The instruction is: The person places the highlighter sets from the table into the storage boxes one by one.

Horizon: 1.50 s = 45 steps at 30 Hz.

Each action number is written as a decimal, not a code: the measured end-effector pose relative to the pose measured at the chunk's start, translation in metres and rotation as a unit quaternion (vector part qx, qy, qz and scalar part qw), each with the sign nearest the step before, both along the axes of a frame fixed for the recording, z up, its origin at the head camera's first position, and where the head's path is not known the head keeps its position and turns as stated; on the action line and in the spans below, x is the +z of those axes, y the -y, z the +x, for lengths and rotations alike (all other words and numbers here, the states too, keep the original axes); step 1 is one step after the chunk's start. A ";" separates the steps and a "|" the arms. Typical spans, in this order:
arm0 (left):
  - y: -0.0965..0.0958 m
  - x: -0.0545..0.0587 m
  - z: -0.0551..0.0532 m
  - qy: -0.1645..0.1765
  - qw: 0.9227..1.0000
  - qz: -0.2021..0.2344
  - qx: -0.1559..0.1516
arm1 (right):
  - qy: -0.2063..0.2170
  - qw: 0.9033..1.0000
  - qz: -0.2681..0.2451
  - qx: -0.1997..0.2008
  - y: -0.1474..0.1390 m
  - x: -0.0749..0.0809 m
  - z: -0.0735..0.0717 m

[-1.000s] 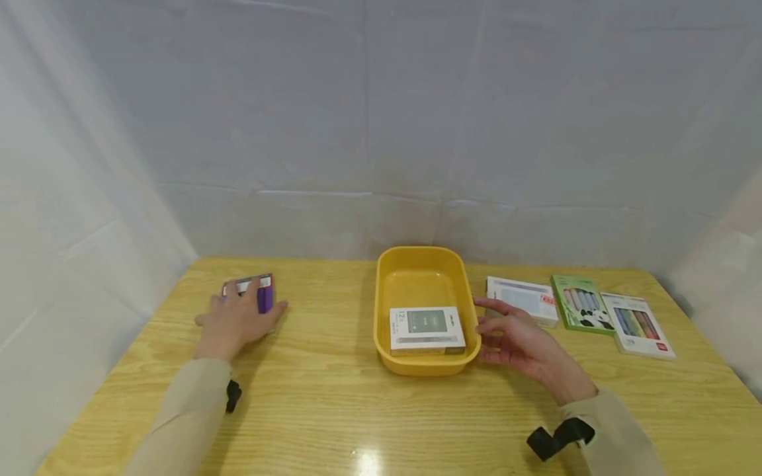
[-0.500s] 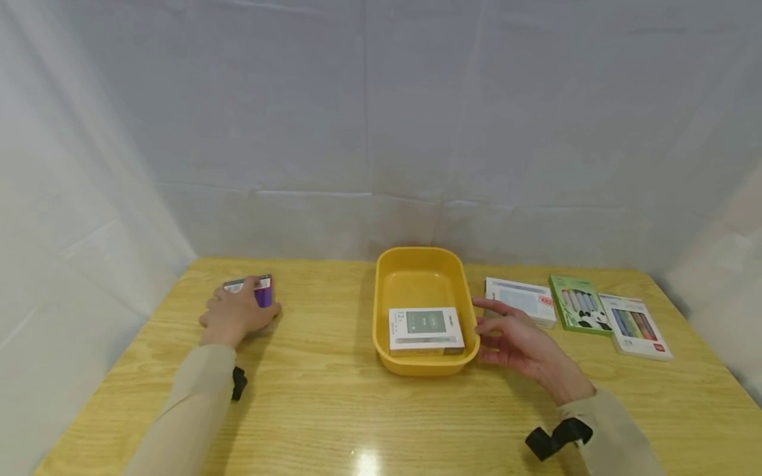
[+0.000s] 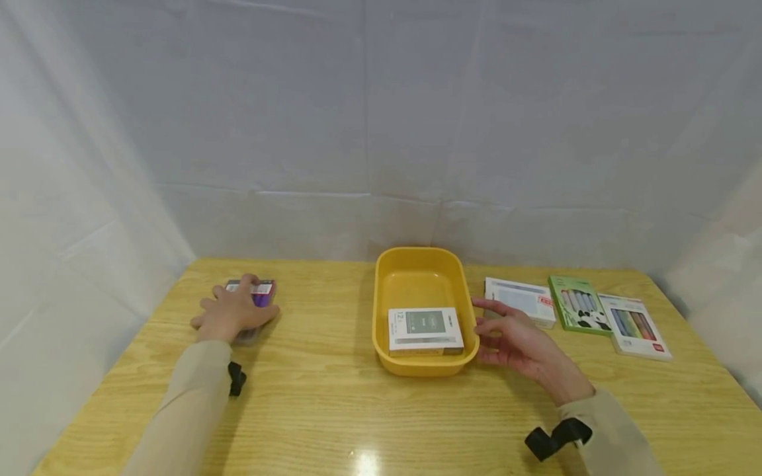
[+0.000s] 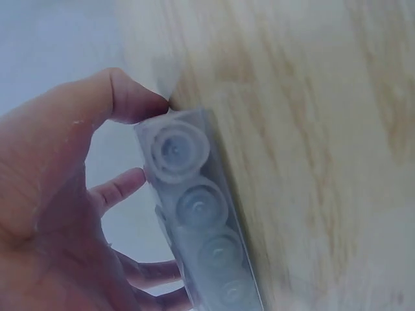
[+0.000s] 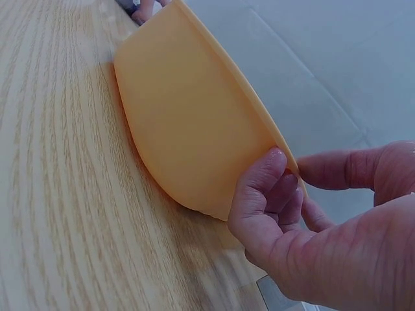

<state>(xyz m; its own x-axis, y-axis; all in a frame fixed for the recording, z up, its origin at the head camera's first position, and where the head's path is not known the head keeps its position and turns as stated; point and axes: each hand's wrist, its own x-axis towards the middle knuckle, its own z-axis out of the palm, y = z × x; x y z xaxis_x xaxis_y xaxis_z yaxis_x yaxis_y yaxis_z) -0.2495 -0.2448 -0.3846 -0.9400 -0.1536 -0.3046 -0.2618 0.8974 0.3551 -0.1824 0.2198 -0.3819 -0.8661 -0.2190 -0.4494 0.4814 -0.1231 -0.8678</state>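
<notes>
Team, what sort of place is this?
Probably a staged tabletop workspace, though the wider room isn't visible: wood-grain table, creased pale sheeting behind and on both sides, yellow bin on the tabletop.

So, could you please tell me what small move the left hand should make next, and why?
I'd probably lift the clear plastic box showing purple toward the yellow plastic bin: the left hand grips it, the right hand pinches the bin's rim, and room shows beyond the white rectangular cardboard box inside.

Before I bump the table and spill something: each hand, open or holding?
Left hand: holding a clear box.
Right hand: holding the yellow tub by its edge.
</notes>
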 end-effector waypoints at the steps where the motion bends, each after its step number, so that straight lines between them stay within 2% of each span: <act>1: 0.000 0.000 0.000 -0.001 1.000 0.000 -0.001 | 0.001 1.000 0.000 -0.001 0.000 0.000 0.000; 10: 0.002 -0.004 0.002 -0.032 0.999 -0.019 -0.011 | -0.002 1.000 -0.003 0.002 0.001 0.001 0.000; 16: 0.002 -0.006 0.002 -0.064 0.997 -0.038 -0.030 | -0.004 1.000 -0.003 0.004 0.001 0.002 0.000; 21: -0.001 -0.005 0.002 -0.096 0.994 -0.042 -0.035 | -0.004 1.000 -0.008 0.004 0.001 0.001 0.000; 32: -0.012 0.003 0.007 -0.208 0.976 -0.036 -0.051 | -0.003 1.000 -0.015 0.001 0.000 0.000 0.000; 38: -0.020 0.009 0.009 -0.233 0.970 -0.038 -0.063 | -0.011 1.000 -0.015 0.008 -0.002 -0.001 0.001; 45: -0.027 0.012 0.009 -0.271 0.958 -0.035 -0.092 | -0.011 1.000 -0.014 0.006 -0.002 -0.001 0.001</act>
